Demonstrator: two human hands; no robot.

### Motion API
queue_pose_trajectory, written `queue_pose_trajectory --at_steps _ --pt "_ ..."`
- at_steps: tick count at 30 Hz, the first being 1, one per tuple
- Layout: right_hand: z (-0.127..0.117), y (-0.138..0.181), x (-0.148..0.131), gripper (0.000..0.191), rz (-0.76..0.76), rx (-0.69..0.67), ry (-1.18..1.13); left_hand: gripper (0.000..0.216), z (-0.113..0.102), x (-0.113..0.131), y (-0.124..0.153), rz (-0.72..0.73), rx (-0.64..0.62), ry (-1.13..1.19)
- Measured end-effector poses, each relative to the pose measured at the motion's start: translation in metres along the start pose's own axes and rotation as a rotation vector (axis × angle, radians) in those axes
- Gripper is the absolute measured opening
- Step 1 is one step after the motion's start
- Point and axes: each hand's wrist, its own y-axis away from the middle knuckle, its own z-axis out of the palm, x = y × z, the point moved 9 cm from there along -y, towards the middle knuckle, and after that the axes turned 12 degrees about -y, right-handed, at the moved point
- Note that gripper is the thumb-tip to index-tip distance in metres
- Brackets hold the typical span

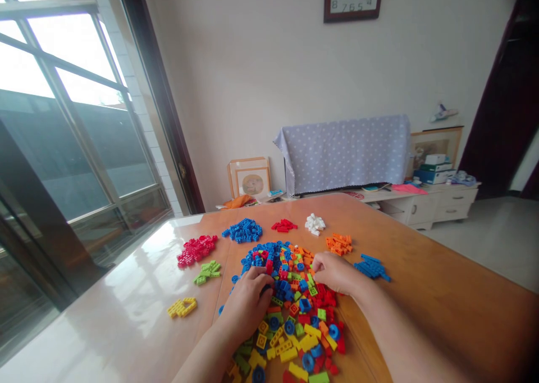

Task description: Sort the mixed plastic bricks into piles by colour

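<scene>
Brick piles (pixel 243 231) toward the table's (pixel 425 276) far edge likely avoid mixing; left hand (pixel 251 297) curled, right hand (pixel 336 273) narrow-fingered, contents unclear from here.

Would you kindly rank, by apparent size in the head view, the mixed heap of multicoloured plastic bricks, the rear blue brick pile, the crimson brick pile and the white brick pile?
1. Mixed heap
2. Rear blue pile and crimson pile: too alike to rank
3. White pile
</scene>
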Motion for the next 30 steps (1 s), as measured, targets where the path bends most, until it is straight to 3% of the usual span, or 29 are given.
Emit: queue_pose_trajectory --at_steps 7,12,20,26,30 --pt "0.005 -0.004 -0.009 0.011 -0.042 -0.053 -0.146 0.023 -0.002 0.0 0.001 -0.005 -0.005 0.01" --pt "-0.003 -0.001 -0.014 0.029 -0.038 -0.023 -0.365 0.025 -0.003 0.0 0.002 -0.004 0.005 -0.002" --pt "-0.07 0.009 0.004 0.025 -0.014 0.433 -0.934 0.024 -0.002 -0.005 0.002 0.019 0.037 -0.032" --pt "-0.105 0.017 0.023 0.037 -0.039 0.744 -0.953 0.024 0.001 -0.011 0.004 0.025 0.021 -0.065" --pt "-0.11 0.019 0.024 0.038 -0.022 0.807 -0.891 0.024 0.0 -0.013 0.006 0.019 0.013 -0.087"
